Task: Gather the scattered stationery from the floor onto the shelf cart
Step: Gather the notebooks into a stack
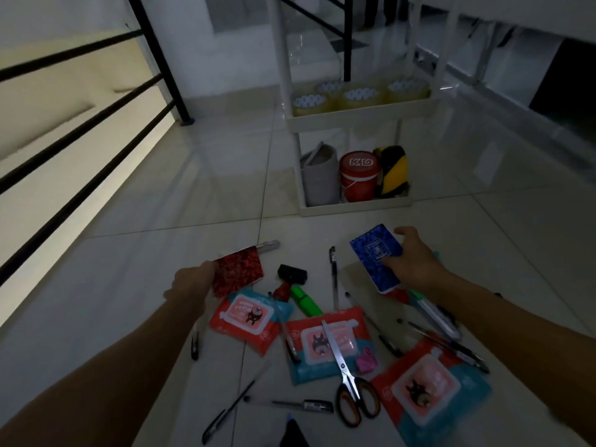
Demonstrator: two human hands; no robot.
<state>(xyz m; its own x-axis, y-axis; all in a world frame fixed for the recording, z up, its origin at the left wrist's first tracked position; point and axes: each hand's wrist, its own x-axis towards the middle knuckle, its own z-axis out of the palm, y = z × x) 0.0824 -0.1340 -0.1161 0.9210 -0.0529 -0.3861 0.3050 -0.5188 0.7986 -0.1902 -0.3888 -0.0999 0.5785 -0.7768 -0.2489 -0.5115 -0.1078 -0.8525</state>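
Note:
My left hand [193, 282] grips a red glittery notebook [238, 269] by its near edge, just above the floor. My right hand [409, 259] holds a blue glittery notebook [375, 256], thumb on its cover, also lifted off the tiles. Below them stationery lies scattered: three red-and-teal wipe packs [248, 317], scissors [348, 375] with orange handles, a green highlighter [304, 300], a black stamp [292, 274], a pink clip [366, 359] and several pens [333, 275]. The white shelf cart [351, 121] stands straight ahead.
The cart's middle tray holds several tape rolls [309, 103]. Its bottom tray [354, 206] holds a grey bag, a red tub [359, 179] and yellow-black tape. A black stair railing [84, 150] runs along the left. White furniture legs stand at the back right.

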